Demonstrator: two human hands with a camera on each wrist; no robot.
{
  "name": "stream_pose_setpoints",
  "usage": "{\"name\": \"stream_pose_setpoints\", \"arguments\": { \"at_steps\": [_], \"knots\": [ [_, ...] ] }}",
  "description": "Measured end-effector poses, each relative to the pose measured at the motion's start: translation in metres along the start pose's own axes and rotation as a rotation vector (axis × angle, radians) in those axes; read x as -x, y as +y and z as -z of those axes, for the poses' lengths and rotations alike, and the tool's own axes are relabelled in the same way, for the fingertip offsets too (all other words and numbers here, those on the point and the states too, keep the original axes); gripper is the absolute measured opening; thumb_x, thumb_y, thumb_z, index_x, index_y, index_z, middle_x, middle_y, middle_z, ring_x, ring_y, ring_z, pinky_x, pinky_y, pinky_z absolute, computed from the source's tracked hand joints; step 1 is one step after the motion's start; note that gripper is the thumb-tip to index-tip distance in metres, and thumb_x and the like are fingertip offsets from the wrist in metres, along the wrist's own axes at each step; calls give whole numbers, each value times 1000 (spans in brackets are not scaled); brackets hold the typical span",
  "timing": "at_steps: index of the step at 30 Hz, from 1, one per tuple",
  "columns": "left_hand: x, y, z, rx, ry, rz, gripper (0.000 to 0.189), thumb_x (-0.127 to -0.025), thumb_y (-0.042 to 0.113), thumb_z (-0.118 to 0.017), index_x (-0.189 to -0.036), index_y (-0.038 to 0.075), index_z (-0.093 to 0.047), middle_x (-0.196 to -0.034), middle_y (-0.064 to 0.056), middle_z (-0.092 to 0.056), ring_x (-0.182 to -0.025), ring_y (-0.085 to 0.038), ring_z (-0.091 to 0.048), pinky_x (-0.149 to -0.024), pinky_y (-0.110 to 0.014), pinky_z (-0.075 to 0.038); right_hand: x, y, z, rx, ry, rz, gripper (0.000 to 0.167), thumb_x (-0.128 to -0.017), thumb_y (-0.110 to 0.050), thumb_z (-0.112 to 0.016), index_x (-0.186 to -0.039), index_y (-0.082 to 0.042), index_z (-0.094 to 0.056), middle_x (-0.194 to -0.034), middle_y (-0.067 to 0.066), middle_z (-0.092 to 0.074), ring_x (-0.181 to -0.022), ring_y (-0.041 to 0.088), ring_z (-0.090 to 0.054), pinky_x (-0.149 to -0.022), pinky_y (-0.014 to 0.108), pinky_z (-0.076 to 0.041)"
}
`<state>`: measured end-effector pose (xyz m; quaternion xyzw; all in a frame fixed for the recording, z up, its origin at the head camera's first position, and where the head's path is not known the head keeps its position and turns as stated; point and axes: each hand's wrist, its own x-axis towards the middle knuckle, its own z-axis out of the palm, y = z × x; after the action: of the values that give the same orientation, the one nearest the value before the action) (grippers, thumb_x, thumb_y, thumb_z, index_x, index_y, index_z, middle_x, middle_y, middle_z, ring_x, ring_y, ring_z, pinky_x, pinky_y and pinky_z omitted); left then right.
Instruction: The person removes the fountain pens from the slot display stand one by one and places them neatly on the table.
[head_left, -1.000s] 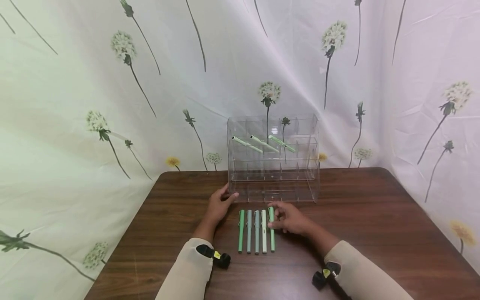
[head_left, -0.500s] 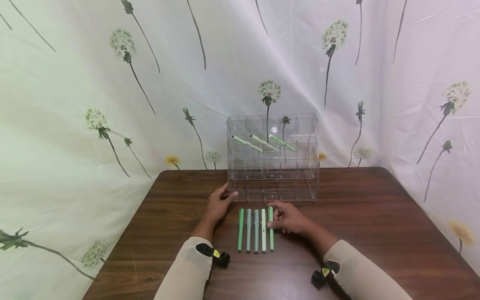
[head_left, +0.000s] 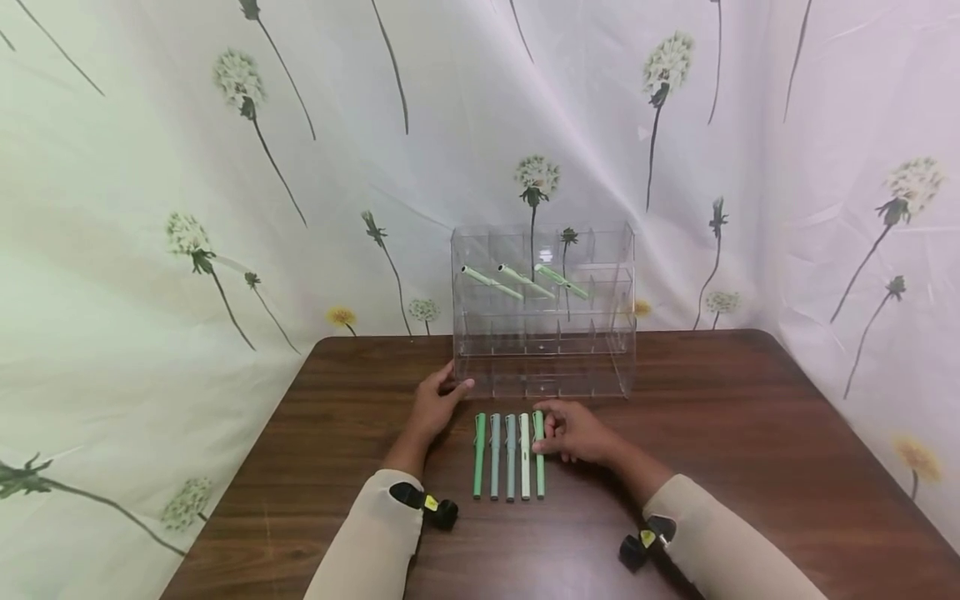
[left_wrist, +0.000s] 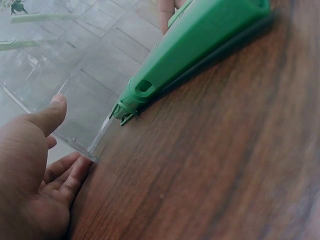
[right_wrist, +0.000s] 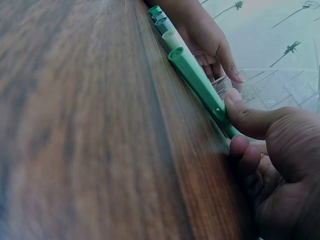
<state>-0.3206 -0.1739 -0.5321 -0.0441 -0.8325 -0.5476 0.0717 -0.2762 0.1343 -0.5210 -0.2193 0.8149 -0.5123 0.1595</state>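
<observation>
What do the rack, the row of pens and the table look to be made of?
Rack: probably clear, glossy plastic; the flowered backdrop shows through it.
Pens: likely plastic, smooth and satin, with even green, grey-blue and whitish colour.
Table: brown wood grain with a soft sheen; solid wood or laminate, I can't tell.

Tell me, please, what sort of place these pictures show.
It is probably an indoor corner set up for simple tabletop work, perhaps for recording. Flower-printed cloth hangs behind and beside a wooden table, on which a clear stand and a row of pens are placed.
</observation>
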Motion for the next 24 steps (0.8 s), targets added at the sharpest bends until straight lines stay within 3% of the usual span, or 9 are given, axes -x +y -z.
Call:
{"name": "stream_pose_setpoints", "arguments": {
  "at_steps": [24],
  "knots": [
    [0, -1, -1, -12, 11, 27, 70, -104, 32, -78, -166, 17, -49, -143, -18, -70, -137, -37, -65, -114, -54, -54, -2, 4, -1, -29, 16, 16, 77, -92, -13, -90, -154, 10, -51, -86, 2, -63, -54, 12, -56, -46, 24, -48]
  ]
}}
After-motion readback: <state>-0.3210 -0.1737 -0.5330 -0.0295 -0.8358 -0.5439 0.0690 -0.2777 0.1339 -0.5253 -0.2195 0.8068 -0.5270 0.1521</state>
